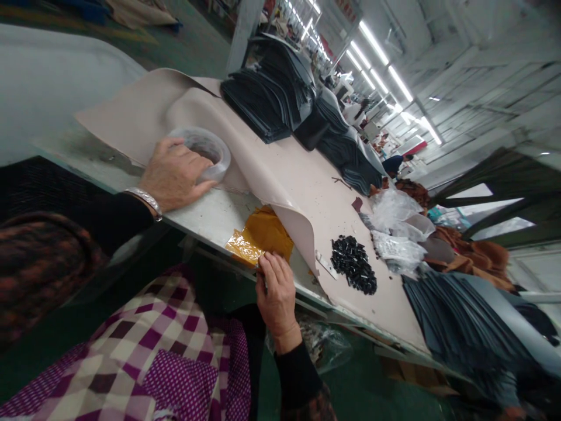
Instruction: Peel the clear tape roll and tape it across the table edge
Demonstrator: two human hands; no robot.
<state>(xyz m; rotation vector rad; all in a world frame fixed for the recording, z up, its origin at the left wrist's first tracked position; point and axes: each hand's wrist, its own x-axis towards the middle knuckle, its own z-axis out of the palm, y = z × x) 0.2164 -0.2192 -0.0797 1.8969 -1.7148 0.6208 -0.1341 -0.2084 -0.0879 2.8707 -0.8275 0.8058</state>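
Note:
My left hand [177, 178] is wrapped round a large roll of clear packing tape [221, 164], fingers over its rim, at the table's near edge. To the right of it, a yellow-brown sheet [269, 231] lies on the table with a shiny strip of clear tape [245, 245] across its near part. My right hand [277, 286] is at the near edge of that sheet, its fingers bent and pressed together. What lies between those fingertips is too small to make out.
A pale pink sheet [289, 169] covers much of the table, its near edge curled up. On it lie a heap of small black pieces [353, 263], stacks of dark leather-like pieces [267, 88] and clear plastic bags [397, 210]. More dark pieces [468, 316] fan out at the right.

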